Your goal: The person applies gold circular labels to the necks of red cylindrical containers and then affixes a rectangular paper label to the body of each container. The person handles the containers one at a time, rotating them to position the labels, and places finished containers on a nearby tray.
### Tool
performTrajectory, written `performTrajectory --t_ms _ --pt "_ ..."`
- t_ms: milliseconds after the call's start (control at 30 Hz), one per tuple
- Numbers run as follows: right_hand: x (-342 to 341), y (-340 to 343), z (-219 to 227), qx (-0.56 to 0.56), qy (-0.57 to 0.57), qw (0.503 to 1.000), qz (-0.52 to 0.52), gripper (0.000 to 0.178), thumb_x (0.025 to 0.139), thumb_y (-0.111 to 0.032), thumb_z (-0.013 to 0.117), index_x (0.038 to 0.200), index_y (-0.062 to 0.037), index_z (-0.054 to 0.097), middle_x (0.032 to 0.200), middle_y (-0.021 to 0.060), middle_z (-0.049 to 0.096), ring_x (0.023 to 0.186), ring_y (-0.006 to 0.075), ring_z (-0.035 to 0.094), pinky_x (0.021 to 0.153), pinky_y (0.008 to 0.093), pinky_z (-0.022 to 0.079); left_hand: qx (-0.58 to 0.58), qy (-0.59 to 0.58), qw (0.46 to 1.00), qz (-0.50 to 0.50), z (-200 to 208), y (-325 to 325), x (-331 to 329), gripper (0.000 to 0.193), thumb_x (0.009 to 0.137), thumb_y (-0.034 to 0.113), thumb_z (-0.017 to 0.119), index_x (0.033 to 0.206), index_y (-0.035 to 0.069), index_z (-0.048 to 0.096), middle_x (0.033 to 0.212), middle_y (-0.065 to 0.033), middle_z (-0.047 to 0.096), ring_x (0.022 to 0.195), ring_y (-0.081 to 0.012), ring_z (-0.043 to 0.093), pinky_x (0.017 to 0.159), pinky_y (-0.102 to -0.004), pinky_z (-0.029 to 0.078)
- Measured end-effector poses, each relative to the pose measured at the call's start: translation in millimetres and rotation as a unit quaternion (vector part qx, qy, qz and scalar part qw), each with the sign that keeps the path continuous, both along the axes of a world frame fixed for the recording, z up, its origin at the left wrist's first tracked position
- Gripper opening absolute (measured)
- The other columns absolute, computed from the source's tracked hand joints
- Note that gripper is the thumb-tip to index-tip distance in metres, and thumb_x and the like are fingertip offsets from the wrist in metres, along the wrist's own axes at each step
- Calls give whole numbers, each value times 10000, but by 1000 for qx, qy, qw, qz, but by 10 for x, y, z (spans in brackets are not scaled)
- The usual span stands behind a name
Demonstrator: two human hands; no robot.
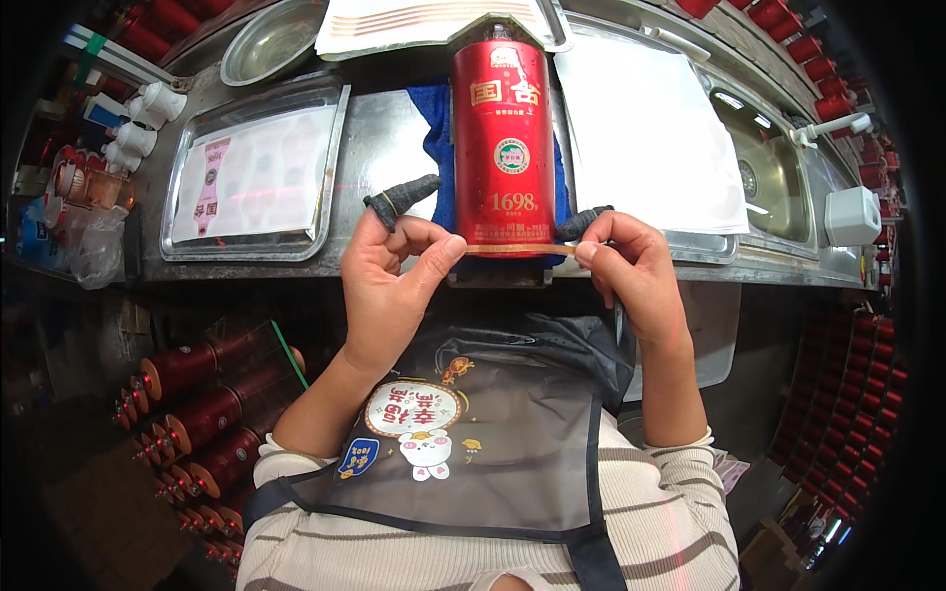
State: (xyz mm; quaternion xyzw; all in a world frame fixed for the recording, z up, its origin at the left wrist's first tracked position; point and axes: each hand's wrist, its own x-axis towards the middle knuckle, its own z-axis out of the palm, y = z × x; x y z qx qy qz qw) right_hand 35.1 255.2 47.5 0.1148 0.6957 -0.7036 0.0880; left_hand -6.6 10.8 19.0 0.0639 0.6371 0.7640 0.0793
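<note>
Metal counter [379,148]: it spans the upper half of the view, from nine round through twelve to three o'clock.
Apron [512,483]: dark, printed with a cartoon bear, worn by the person at six o'clock.
Sink [788,207]: metal, set into the counter at two o'clock.
White sheets [645,148]: stacked between one and two o'clock, just right of the bottle.
Left tray [335,177]: metal, at ten o'clock, with pink-printed sheets [266,177] lying in it.
Red bottle [503,138]: at twelve o'clock, its base toward the person and its neck pointing away, between the tray and the white sheets.
Bowl [271,49]: metal, round, at eleven o'clock.
Blue cloth [431,108]: it shows along both sides of the bottle.
Left hand [379,291]: at nine o'clock, thumb and finger pinching the strip's left end near the bottle's lower corner; a dark finger cover [406,200] sits on one finger.
Right hand [639,281]: at three o'clock, thumb and finger pinching the strip's right end, just beyond the bottle's side; it wears a similar cover.
Tan strip [522,250]: thin, stretched across the bottle's bottom edge between both hands.
</note>
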Motion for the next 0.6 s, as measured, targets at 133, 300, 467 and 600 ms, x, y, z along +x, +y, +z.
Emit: performTrajectory --t_ms 133,300,467,600 --pt "5 20 -24 -5 -3 1000 -2 104 906 -102 650 844 -39 596 733 -20 579 534 9 463 431 184 343 17 -6 1000 -8 54 17 14 474 903 11 736 1331 -11 534 894 -27 686 805 -66 635 747 -217 501" --pt "-2 31 -26 -2 -7 1000 -7 106 903 -95 647 832 -38 593 731 -18 573 531 9 460 429 182 341 11 -5 1000 -7 34 21 14 443 903 15 738 1301 -9 545 889 -25 686 798 -62 632 736 -216 499" --pt "-8 30 -63 -1 -5 1000 -10 108 904 -90 644 823 -39 594 724 -22 570 530 9 458 426 179 339 8 -9 1000 -3 17 34 9 414 903 22 741 1272 -4 555 881 -20 684 790 -58 627 729 -211 495" --pt "-14 14 -79 -2 -5 1000 -12 105 904 -88 642 823 -40 596 717 -24 569 531 9 459 425 178 340 5 -8 1000 -4 8 37 5 404 902 25 743 1261 0 559 874 -16 680 787 -55 625 729 -209 494"
